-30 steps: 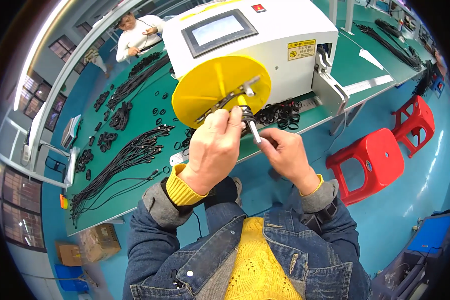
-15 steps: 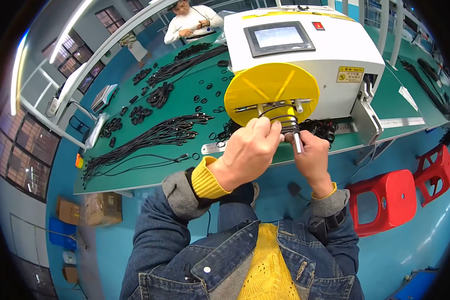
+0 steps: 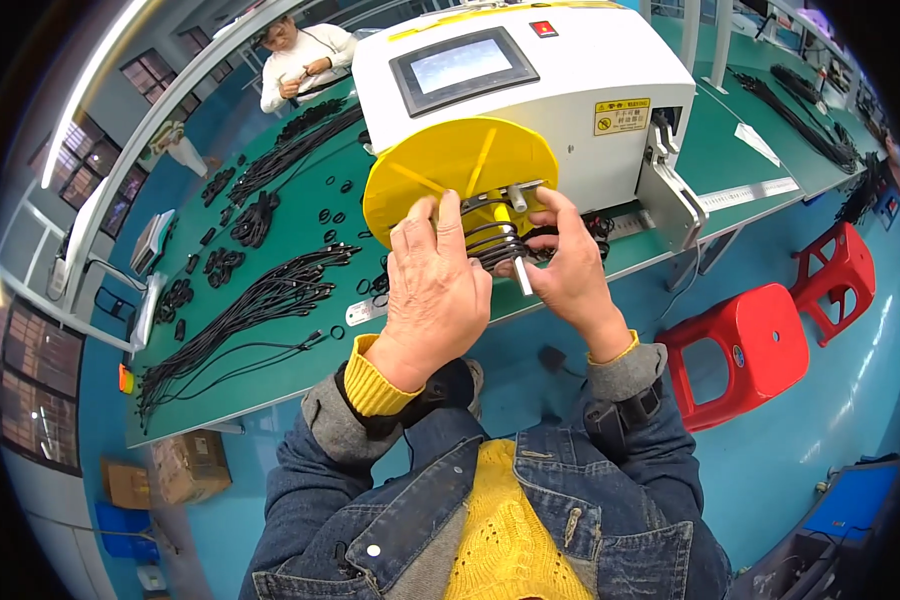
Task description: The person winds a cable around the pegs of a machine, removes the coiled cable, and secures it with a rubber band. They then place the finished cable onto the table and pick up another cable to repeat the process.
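Near the front-left corner of the tabletop [image 3: 230, 390], a sheaf of cables [image 3: 260, 300] slants in from the left edge toward the middle, with black bundles [image 3: 255, 220] behind it. Next comes the yellow disc [image 3: 400, 185], over the front edge. The left hand [image 3: 430, 290] is before it, back uppermost, fingers stretched toward the disc, thumb beside the coil [image 3: 495, 243]; whether it grips anything I cannot tell.

The coil, black cable looped around the peg [image 3: 523, 277], sits in front of the disc between both hands: right of the left hand, left of the right hand [image 3: 570, 275]. The peg's long axis runs from the disc toward the wearer, tip bare. The right hand looks nearer that tip, its fingers parted and bent about the coil's right side, thumb by the peg; a firm hold cannot be made out.

Farther right stand the machine [image 3: 530, 110] and, along the front edge, a ruler [image 3: 745, 192]. The left palm, the coil's underside and its cable ends are hidden or unclear.
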A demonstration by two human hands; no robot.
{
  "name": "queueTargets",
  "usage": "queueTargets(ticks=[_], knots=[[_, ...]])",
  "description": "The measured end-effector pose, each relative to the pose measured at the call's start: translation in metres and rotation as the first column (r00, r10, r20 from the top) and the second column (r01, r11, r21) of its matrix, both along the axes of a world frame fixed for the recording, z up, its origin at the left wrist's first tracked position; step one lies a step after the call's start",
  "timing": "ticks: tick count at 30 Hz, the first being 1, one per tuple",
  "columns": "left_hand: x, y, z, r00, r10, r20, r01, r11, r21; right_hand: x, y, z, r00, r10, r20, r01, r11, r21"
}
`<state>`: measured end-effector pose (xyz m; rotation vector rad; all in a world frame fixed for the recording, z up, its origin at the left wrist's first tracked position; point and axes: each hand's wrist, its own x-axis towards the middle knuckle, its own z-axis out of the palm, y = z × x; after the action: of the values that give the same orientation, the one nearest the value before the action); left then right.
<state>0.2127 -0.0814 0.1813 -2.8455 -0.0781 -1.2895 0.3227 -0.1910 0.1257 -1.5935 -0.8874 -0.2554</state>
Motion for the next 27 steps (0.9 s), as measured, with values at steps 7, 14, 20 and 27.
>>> queueTargets(ticks=[7, 14, 20, 27], knots=[[-0.010, 0.019, -0.019, 0.971, -0.196, -0.136, 0.183, 0.978, -0.100, 0.001, 0.011, -0.009, 0.963, 0.235, -0.135, -0.235, 0.972, 0.017], [-0.015, 0.012, -0.013, 0.953, -0.255, -0.164, 0.167, 0.894, -0.416, -0.013, 0.010, -0.029, 0.982, 0.187, -0.015, -0.187, 0.982, 0.002], [-0.016, 0.008, -0.010, 0.960, -0.217, -0.175, 0.142, 0.921, -0.362, -0.030, 0.021, -0.020, 0.988, -0.054, 0.146, 0.062, 0.997, -0.049], [-0.013, 0.013, -0.006, 0.911, -0.276, -0.307, 0.124, 0.893, -0.433, -0.032, 0.024, -0.016, 0.999, 0.020, -0.033, -0.019, 0.999, 0.048]])
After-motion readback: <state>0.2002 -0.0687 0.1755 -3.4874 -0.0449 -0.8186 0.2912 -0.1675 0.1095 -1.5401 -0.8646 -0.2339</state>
